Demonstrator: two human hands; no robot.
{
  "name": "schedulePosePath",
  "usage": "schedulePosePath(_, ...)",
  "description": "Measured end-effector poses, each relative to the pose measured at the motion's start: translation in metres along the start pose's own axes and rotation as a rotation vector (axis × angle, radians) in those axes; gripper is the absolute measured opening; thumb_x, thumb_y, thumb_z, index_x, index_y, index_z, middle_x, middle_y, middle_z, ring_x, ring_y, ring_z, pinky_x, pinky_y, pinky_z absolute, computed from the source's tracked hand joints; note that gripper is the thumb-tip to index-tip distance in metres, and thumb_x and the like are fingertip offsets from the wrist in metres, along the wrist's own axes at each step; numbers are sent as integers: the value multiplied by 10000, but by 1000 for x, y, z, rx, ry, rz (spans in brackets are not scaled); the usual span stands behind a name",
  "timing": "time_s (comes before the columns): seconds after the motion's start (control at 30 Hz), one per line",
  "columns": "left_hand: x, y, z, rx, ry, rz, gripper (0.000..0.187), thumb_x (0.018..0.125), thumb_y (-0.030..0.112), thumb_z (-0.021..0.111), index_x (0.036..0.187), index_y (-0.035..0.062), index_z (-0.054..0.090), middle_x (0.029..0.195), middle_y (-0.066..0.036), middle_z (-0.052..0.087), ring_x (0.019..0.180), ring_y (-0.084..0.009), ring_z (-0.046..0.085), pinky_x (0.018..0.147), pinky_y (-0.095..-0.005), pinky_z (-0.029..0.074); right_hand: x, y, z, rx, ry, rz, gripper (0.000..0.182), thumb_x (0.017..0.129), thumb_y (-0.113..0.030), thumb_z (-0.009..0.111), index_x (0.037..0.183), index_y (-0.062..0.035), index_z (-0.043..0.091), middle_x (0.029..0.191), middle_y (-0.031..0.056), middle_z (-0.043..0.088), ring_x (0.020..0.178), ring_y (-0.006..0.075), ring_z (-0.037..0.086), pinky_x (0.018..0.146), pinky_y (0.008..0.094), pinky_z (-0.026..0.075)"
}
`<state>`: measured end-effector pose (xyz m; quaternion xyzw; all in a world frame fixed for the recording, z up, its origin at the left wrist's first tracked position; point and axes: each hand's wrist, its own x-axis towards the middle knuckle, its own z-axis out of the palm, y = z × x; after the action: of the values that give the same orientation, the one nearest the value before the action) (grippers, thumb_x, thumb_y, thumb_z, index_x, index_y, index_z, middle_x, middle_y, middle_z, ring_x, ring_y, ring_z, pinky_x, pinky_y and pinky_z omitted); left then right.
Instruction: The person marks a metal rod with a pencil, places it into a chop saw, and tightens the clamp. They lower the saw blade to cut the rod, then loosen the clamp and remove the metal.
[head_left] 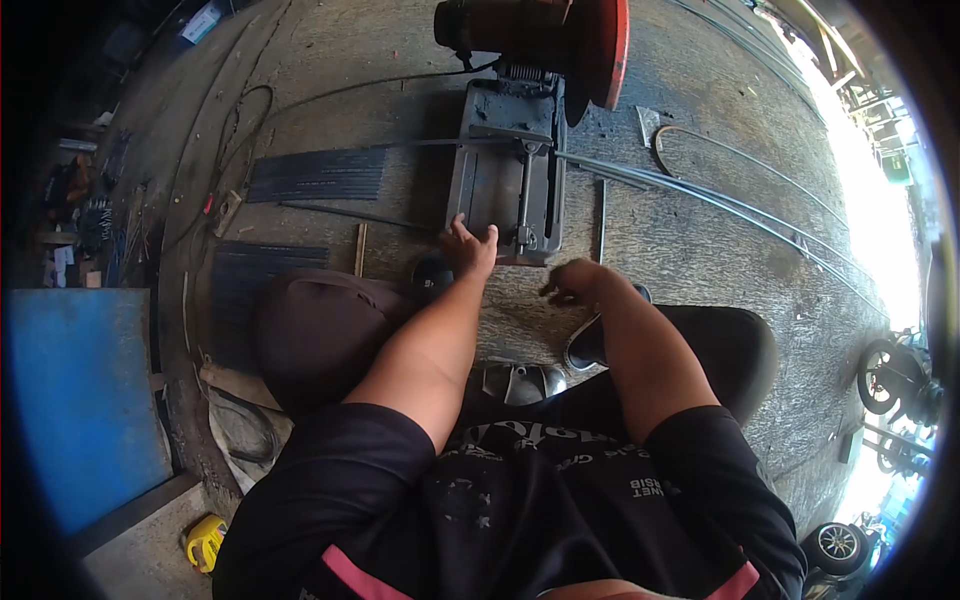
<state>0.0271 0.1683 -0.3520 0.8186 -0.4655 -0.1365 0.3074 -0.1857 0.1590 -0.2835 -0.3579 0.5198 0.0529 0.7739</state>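
A chop saw (585, 60) with an orange guard stands on the floor in front of me, its grey metal base (482, 205) pointing toward me. My left hand (472, 250) rests at the near left corner of this base, thumb and fingers apart. The vise screw (527, 190) runs along the base just right of that hand. Thin metal rods (650, 178) extend rightward from the vise area. Off the base's near right corner is my right hand (576, 284), fingers loosely bent and apart, with nothing visible in them; its palm side is hidden.
Dark flat metal strips (318, 174) lie in a stack left of the saw, with more strips (262, 268) nearer. A cable (370, 85) crosses the floor. A blue panel (85, 400) and yellow tape measure (205, 542) are at left. Motorcycles (890, 378) stand at far right.
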Motion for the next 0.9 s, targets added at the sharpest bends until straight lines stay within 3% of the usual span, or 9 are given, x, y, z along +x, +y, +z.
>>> schedulePosePath(0.03,2,4,-4,5,-26,9,750,721,430,713,1314,106,388,1187,-235,451,1123,-389,431,955,-504,369,4,-1,-3,-264,226,228,184,812,-34,671,989,4,638,924,108,688,776,241,672,689,320,558)
schedulePosePath(0.1,-4,17,-15,-47,-149,-41,849,683,530,723,1332,109,372,1209,-240,431,1165,-387,405,972,-502,361,61,37,-39,-1086,-96,25,220,883,-39,576,1096,-44,632,1073,111,659,747,225,664,654,364,560)
schedulePosePath(0.17,-15,31,-29,25,-375,73,965,626,602,744,1363,123,344,1259,-220,394,1205,-381,380,994,-494,349,44,29,-24,-628,120,243,327,944,-86,453,1230,-137,603,1131,97,658,777,240,682,655,364,562)
schedulePosePath(0.3,-18,37,-28,157,-482,320,1048,573,638,765,1390,159,318,1304,-176,357,1235,-366,359,1005,-494,336,43,19,-20,-619,207,327,376,973,-128,383,1289,-200,573,1187,74,644,840,242,689,674,357,572)
schedulePosePath(0.57,-11,26,-14,136,-363,287,807,668,499,744,1320,178,392,1244,-147,407,1193,-339,396,954,-480,371,87,38,-32,-1306,51,196,432,909,-107,541,1331,-197,526,1181,66,647,867,247,697,693,380,594)
schedulePosePath(0.6,7,17,-24,-257,-273,-203,753,685,438,739,1297,148,409,1201,-160,439,1155,-345,422,941,-469,384,87,39,-33,-1305,52,198,432,909,-107,541,1331,-197,526,1181,66,647,867,247,697,693,380,594)
schedulePosePath(0.67,28,-15,-23,-654,-160,-698,699,701,378,733,1274,119,427,1157,-173,472,1117,-350,448,927,-459,397,83,38,-38,-1586,-42,94,458,894,-110,568,1339,-202,515,1156,79,655,860,259,698,680,384,596)
schedulePosePath(0.77,24,-27,-5,111,61,-207,676,696,273,727,1268,75,427,1111,-202,503,1098,-359,448,941,-460,375,81,32,-36,-1676,-33,47,449,894,-124,572,1333,-200,517,1135,78,663,854,264,699,673,381,599)
schedulePosePath(0.9,-10,58,-29,-91,-167,284,811,654,418,759,1317,132,392,1189,-211,441,1160,-398,380,1000,-516,311,96,32,-28,-1415,-15,227,377,885,-150,591,1260,-174,570,1112,83,671,853,268,699,657,384,594)
